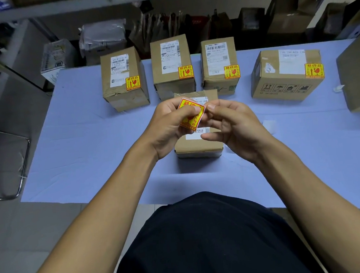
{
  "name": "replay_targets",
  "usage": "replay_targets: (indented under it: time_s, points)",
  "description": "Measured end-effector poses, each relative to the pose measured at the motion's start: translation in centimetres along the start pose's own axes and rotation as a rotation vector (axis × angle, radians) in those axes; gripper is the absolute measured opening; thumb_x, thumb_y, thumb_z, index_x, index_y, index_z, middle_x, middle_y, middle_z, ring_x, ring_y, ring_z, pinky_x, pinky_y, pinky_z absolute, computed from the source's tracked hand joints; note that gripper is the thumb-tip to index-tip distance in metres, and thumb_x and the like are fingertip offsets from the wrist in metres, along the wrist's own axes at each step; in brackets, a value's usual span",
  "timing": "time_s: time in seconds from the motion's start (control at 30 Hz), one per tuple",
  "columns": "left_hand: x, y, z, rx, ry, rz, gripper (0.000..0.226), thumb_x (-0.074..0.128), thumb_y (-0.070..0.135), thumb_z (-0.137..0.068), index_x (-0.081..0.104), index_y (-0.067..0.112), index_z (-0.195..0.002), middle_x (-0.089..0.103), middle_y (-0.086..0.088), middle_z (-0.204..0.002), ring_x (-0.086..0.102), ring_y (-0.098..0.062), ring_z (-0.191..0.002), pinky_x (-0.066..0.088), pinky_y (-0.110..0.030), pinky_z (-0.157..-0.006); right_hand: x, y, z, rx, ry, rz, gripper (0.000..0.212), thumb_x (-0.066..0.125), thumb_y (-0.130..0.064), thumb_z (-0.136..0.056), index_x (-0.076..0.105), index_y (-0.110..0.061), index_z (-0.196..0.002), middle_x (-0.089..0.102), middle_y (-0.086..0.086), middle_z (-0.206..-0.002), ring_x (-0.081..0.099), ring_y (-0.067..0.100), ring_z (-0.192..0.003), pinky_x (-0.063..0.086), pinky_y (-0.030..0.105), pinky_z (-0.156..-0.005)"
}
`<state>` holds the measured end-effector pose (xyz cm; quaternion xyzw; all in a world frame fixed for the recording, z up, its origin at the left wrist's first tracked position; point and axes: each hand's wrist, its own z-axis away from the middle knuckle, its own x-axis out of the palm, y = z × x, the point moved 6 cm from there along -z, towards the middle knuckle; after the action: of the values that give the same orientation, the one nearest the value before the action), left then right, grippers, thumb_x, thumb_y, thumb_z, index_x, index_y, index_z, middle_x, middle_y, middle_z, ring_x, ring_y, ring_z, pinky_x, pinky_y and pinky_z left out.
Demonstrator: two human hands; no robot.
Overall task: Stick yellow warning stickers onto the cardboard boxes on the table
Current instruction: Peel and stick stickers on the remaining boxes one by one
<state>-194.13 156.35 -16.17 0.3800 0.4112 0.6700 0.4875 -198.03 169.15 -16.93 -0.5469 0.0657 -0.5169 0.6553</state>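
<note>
I see the table [82, 127] under a pale blue cover, filling most of the view, with shelving full of parcels behind it. Along its far side stands a row of four cardboard boxes: the left box [124, 80], the second box [171, 65], the third box [219, 63] and the wide box [287, 74]. Each carries a yellow warning sticker on the near right corner of its top. A bigger carton [359, 77] is cut off by the right edge. Nearer me, in the middle of the table, sits a small box [198, 143] with a white shipping label and no yellow sticker that I can see. Both hands are raised just above it. My left hand [169, 126] holds the loose sticker [191, 115] tilted, thumb curled over its face, so that grip is closed on it. My right hand [234, 123] pinches the sticker's right corner between thumb and forefinger, the other fingers loosely curled. At the far right edge lies a bit of yellow and red, which I can't identify.
</note>
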Motion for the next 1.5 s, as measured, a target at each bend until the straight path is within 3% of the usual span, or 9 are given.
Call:
replay_targets:
  time_s: [0.53, 0.93, 1.3, 1.5]
  points:
    - [-0.22, 0.07, 0.5, -0.008, 0.017, -0.014, 0.014, 0.058, 0.004, -0.094, 0.065, 0.009, -0.084, 0.066, -0.001, -0.066, 0.059, -0.01, -0.062, 0.046, -0.02, -0.053, 0.34, -0.02, 0.12, -0.022, 0.002, 0.057, 0.014, 0.057, -0.009, -0.098, 0.066, -0.009, -0.087, 0.074, 0.009, -0.08, 0.072, 0.016, -0.078, 0.062, 0.026, -0.058]
    - [-0.13, -0.3, 0.4, -0.082, -0.081, 0.076, 0.012, 0.059, 0.006, -0.089, 0.064, 0.011, -0.079, 0.066, -0.004, -0.066, 0.061, -0.011, -0.059, 0.041, -0.022, -0.053, 0.49, 0.22, 0.24, -0.041, -0.069, 0.102, 0.015, 0.056, -0.009, -0.098, 0.067, -0.012, -0.087, 0.072, 0.006, -0.082, 0.071, 0.016, -0.084, 0.061, 0.026, -0.058]
    - [-0.12, -0.53, 0.04, -0.091, -0.131, 0.041, 0.013, 0.063, 0.015, -0.079, 0.069, 0.016, -0.067, 0.064, -0.004, -0.063, 0.054, -0.01, -0.054, 0.041, -0.019, -0.043, 0.67, -0.06, 0.07, -0.05, -0.025, 0.093, 0.019, 0.054, -0.003, -0.098, 0.064, -0.009, -0.084, 0.07, 0.006, -0.07, 0.071, 0.016, -0.07, 0.06, 0.024, -0.057]
    - [-0.25, -0.65, -0.01, -0.114, -0.13, 0.036, 0.003, 0.068, 0.015, -0.078, 0.067, 0.017, -0.077, 0.067, -0.002, -0.069, 0.06, -0.015, -0.065, 0.048, -0.021, -0.053, 0.59, -0.03, -0.03, -0.087, 0.008, 0.155, 0.027, 0.052, -0.002, -0.098, 0.064, -0.012, -0.076, 0.067, 0.006, -0.067, 0.068, 0.015, -0.067, 0.059, 0.027, -0.057]
